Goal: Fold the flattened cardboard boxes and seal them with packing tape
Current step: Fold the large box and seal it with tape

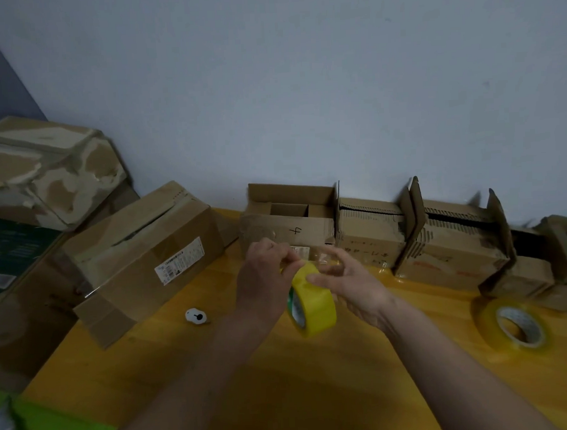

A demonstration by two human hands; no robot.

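A yellow roll of packing tape [313, 303] is held upright above the yellow table [191, 358], between both hands. My left hand [265, 277] pinches at the roll's top edge with thumb and fingertips. My right hand [347, 283] grips the roll's right side, fingers curled over its rim. Behind the hands, an open cardboard box [289, 221] marked "4" stands against the wall. A larger taped box [141, 253] lies tilted at the left.
A second tape roll [516, 329] lies flat on the table at right. Several more cardboard boxes [439, 237] line the wall to the right. A small white object [195, 316] lies near the big box. Stacked boxes [43, 170] fill the left corner.
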